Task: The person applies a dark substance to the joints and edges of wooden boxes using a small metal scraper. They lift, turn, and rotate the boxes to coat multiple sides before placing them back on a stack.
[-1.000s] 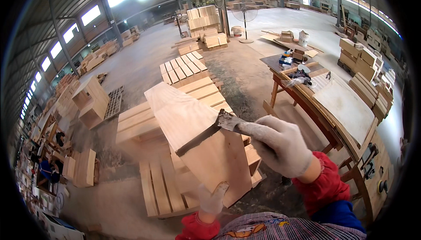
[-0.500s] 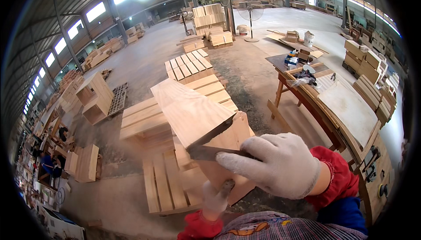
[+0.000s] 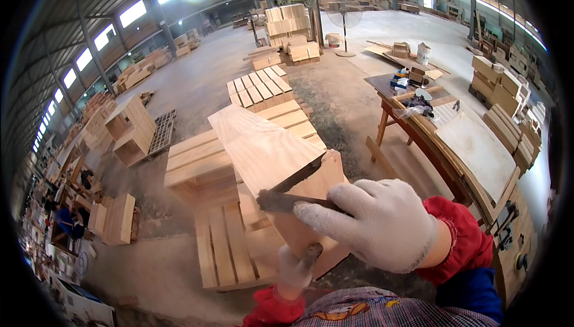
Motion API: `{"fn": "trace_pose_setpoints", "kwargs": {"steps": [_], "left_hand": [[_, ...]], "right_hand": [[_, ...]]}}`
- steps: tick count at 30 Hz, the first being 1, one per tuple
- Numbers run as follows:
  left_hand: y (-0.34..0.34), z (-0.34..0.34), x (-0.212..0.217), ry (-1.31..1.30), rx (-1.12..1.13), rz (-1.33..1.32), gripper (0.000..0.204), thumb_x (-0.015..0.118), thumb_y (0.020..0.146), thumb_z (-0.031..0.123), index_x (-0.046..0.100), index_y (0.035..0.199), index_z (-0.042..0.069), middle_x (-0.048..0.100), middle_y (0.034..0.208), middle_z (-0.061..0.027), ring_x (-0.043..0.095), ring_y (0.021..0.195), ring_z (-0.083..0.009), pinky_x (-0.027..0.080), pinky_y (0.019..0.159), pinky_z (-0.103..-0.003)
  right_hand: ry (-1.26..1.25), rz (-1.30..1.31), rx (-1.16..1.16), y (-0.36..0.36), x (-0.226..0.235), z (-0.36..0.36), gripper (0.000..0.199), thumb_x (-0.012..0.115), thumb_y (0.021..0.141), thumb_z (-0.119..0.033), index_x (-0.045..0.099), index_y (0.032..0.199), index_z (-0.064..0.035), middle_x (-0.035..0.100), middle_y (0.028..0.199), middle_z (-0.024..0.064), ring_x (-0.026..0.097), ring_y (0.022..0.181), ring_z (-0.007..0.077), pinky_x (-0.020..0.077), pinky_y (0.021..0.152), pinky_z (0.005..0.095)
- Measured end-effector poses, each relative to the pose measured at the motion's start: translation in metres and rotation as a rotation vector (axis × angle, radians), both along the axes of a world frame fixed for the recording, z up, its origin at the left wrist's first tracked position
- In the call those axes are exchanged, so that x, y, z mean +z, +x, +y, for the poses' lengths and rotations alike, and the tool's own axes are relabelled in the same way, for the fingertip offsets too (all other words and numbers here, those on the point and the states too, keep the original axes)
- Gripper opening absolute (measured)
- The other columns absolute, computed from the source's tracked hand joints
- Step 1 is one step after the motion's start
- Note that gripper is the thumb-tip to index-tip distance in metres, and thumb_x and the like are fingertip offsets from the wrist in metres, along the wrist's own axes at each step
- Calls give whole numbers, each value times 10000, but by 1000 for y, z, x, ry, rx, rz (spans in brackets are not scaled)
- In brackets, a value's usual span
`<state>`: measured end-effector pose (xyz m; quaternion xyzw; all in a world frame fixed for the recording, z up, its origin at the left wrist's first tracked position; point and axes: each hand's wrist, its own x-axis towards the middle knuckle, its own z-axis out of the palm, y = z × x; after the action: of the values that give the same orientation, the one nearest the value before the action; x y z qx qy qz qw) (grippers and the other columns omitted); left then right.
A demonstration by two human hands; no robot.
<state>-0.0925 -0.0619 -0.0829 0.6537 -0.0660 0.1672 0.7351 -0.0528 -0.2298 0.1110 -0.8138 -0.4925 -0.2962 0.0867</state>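
A light wooden box-like piece (image 3: 263, 144) with a broad grained face points away from me, with a dark gap along its near end. My right hand (image 3: 382, 225), in a white knit glove, is closed around a dark flat strip (image 3: 287, 201), whose kind I cannot make out. The strip lies across the piece's near end, its tip at the corner of the broad face. Below, my left hand (image 3: 294, 270), also gloved, grips the piece's near lower part. Its thumb, with a dark worn tip, presses on the wood; the other fingers are hidden.
Slatted wooden pieces (image 3: 224, 249) lie beneath and beyond the held piece. To the right stands a workbench (image 3: 472, 147) with tools and a pale board. Open wooden boxes (image 3: 128, 130) and a black pallet (image 3: 161, 131) are at left. Farther off are stacked boards (image 3: 287, 25) and a standing fan (image 3: 344, 25).
The dark strip has shifted slightly at the piece's near corner, its far tip now a little higher. My left hand keeps its hold, and the whole view has moved slightly.
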Motion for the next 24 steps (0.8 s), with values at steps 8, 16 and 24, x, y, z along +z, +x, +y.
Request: {"fn": "trace_pose_setpoints", "kwargs": {"steps": [8,16,24], "left_hand": [[2,0,4,8,-20,-48,218,576,880,114,649,1001,-52,658,820,-71,592,733,-131,476,649,-297],[0,7,-8,130,-19,46,270,532,910,155,589,1065,-60,657,816,-48,594,702,-162,468,649,-280],[-6,7,-35,113,122,-122,126,646,835,7,663,954,-32,668,865,-145,638,738,-231,508,646,-344]], "right_hand": [[0,-49,-34,-11,2,0,366,641,733,-328,596,1057,-164,439,729,-5,542,566,114,440,431,258],[-103,-40,-153,0,14,-18,257,598,786,-230,579,1033,-163,475,750,6,582,628,141,460,477,252],[47,-18,-356,16,20,-70,337,620,758,-75,638,1083,-157,545,770,55,597,650,226,488,547,330]]}}
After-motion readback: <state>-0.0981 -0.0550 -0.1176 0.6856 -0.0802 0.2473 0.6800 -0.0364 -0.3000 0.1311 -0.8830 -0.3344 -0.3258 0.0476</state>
